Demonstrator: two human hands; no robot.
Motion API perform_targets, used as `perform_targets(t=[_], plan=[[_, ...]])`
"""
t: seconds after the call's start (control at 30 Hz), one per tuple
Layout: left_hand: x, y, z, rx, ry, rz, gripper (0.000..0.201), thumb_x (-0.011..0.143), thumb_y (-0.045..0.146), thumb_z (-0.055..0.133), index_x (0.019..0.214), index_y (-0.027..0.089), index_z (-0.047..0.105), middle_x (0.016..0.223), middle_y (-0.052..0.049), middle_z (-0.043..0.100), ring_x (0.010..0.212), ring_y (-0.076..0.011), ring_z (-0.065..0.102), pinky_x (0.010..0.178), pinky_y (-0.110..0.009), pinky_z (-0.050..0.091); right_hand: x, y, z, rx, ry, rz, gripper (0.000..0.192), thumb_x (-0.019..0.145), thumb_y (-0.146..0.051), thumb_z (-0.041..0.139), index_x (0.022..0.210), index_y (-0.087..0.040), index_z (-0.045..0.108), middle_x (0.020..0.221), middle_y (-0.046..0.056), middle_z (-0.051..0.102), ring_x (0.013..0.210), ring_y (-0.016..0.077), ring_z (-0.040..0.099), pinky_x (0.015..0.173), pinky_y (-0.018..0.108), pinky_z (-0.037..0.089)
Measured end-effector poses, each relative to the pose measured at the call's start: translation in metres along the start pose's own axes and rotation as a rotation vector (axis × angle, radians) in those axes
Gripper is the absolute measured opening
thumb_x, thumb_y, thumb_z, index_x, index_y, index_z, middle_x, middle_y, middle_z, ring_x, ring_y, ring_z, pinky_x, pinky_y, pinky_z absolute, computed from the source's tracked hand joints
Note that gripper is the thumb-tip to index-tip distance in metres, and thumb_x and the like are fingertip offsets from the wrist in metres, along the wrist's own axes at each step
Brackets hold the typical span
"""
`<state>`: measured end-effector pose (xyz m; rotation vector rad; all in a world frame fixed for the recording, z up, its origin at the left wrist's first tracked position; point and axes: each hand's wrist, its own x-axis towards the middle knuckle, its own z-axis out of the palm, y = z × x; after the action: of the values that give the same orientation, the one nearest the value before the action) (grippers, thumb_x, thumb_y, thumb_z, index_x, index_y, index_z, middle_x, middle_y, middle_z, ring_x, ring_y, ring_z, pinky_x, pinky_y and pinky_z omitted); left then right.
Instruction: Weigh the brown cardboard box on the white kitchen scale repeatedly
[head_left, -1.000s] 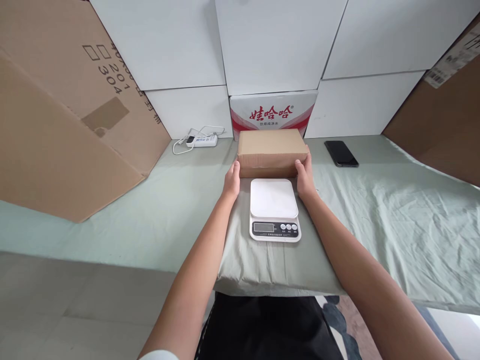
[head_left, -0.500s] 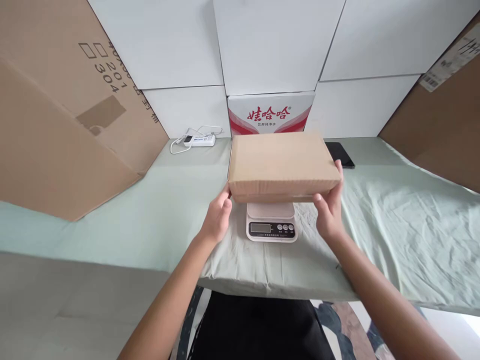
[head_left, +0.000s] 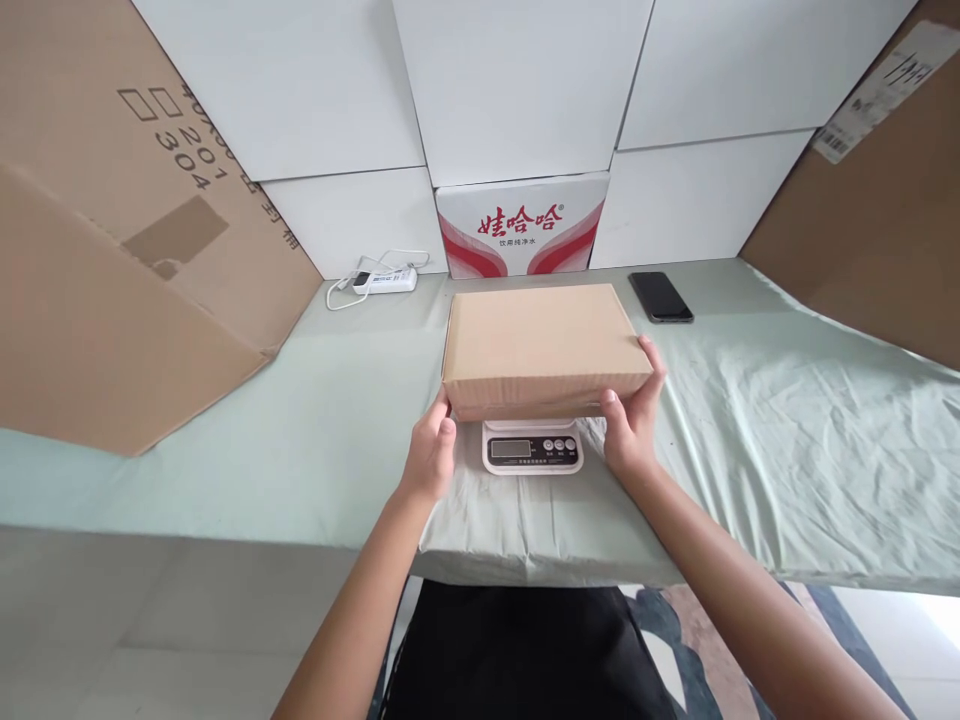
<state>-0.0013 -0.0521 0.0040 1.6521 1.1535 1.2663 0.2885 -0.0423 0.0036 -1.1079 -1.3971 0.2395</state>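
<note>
A pale green sheet (head_left: pixel 750 420) covers the counter, wrinkled toward the right. A black phone (head_left: pixel 660 297) lies flat near the back wall. A white power strip (head_left: pixel 384 281) with its looped cord lies at the back left. A red-and-white carton (head_left: pixel 522 226) stands against white panels (head_left: pixel 517 90). Large cardboard sheets lean at the left (head_left: pixel 112 270) and right (head_left: pixel 877 220).

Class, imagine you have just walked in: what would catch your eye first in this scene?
First, the brown cardboard box at centre, held at its near corners by the left hand and right hand over a white kitchen scale. Behind it, a red-and-white carton stands against the wall; a black phone lies to the right.
</note>
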Motion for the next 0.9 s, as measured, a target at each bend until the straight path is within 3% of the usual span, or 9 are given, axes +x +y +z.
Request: perform_targets(t=[0.3, 0.4, 0.53, 0.63, 0.73, 0.9], plan=[[0.0, 0.0, 0.001, -0.003, 0.002, -0.011, 0.092, 0.103, 0.091, 0.036, 0.172, 0.033, 0.055, 0.169, -0.012, 0.068, 0.162, -0.0386, 0.061, 0.132, -0.052, 0.053, 0.0, 0.0, 0.001, 0.004, -0.008, -0.018, 0.075, 0.105, -0.064, 0.058, 0.173, -0.042, 0.035, 0.173, 0.01, 0.047, 0.164, 0.0423, 0.047, 0.14, 0.071, 0.036], [0.0, -0.003, 0.0, -0.015, 0.02, -0.008, 0.096, 0.102, 0.091, 0.039, 0.175, 0.03, 0.051, 0.178, -0.014, 0.06, 0.168, -0.0379, 0.055, 0.139, -0.052, 0.047, 0.0, -0.001, 0.001, 0.015, -0.012, -0.014, 0.076, 0.105, -0.064, 0.058, 0.174, -0.043, 0.035, 0.174, 0.01, 0.046, 0.164, 0.0428, 0.047, 0.14, 0.07, 0.035], [0.002, -0.011, -0.004, -0.099, 0.29, 0.085, 0.104, 0.097, 0.094, 0.049, 0.18, 0.032, 0.04, 0.189, -0.014, 0.043, 0.177, -0.0356, 0.041, 0.146, -0.052, 0.036, 0.003, 0.006, -0.001, 0.063, 0.103, 0.026, 0.079, 0.102, -0.073, 0.052, 0.173, -0.042, 0.037, 0.162, 0.013, 0.053, 0.157, 0.0431, 0.05, 0.128, 0.072, 0.045], [0.003, -0.017, -0.006, -0.191, 0.435, 0.119, 0.097, 0.1, 0.089, 0.051, 0.178, 0.033, 0.044, 0.189, -0.014, 0.042, 0.177, -0.0359, 0.04, 0.144, -0.054, 0.038, 0.007, 0.015, -0.001, 0.164, 0.208, 0.086, 0.078, 0.101, -0.075, 0.048, 0.171, -0.044, 0.038, 0.153, 0.012, 0.056, 0.144, 0.0395, 0.06, 0.118, 0.071, 0.05], [0.003, -0.019, -0.005, -0.229, 0.418, 0.091, 0.093, 0.101, 0.089, 0.052, 0.175, 0.032, 0.051, 0.188, -0.013, 0.045, 0.177, -0.0352, 0.04, 0.144, -0.049, 0.041, 0.009, 0.02, -0.001, 0.202, 0.246, 0.134, 0.077, 0.1, -0.077, 0.047, 0.169, -0.044, 0.041, 0.152, 0.011, 0.056, 0.137, 0.0372, 0.063, 0.115, 0.068, 0.051], [0.001, -0.021, -0.001, -0.226, 0.284, 0.021, 0.096, 0.1, 0.09, 0.052, 0.173, 0.028, 0.055, 0.183, -0.013, 0.052, 0.174, -0.0364, 0.045, 0.145, -0.049, 0.041, 0.007, 0.02, 0.002, 0.251, 0.231, 0.145, 0.07, 0.102, -0.074, 0.048, 0.164, -0.044, 0.048, 0.15, 0.011, 0.057, 0.137, 0.0366, 0.061, 0.119, 0.066, 0.048]])
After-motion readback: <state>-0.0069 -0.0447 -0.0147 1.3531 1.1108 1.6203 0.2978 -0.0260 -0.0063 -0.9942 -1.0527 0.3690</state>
